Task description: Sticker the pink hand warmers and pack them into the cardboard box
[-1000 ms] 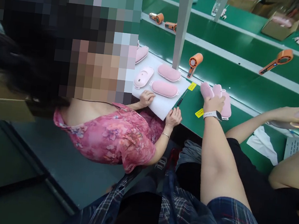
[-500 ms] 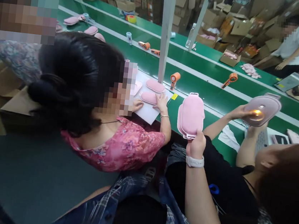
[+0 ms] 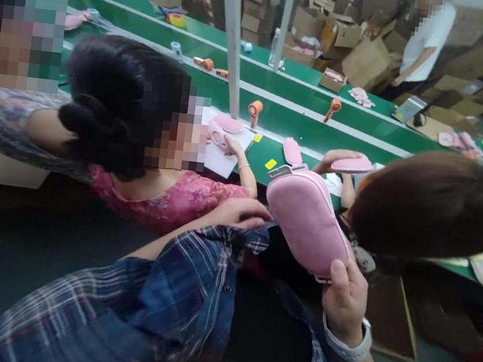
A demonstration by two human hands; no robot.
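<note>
In my right hand [image 3: 346, 294], which wears a white watch, is a pink oval pad [image 3: 307, 217] with strap slots at its ends. Its lower end is pinched between thumb and fingers, and the pad tilts up and to the left. A second pink edge shows behind it, mostly hidden. My left hand [image 3: 244, 211] reaches in from the left, its fingers stretched out near the pad's left side and apparently holding nothing. Beyond the held pad, a smaller pink pad [image 3: 292, 151] lies on the green table [image 3: 280, 128].
On the left, a co-worker in a pink floral top [image 3: 169, 199] handles pink pads over a white sheet [image 3: 219, 164]. Close on the right, another person [image 3: 434, 209] holds a pink piece [image 3: 352, 163]. Orange handheld fans [image 3: 255, 113] and a metal post [image 3: 232, 46] stand beyond.
My right hand has brought the pink pad closer and lower, tilting it. My left hand has come into view beside it. The view has shifted right, and the right-hand co-worker's piece is lower.
</note>
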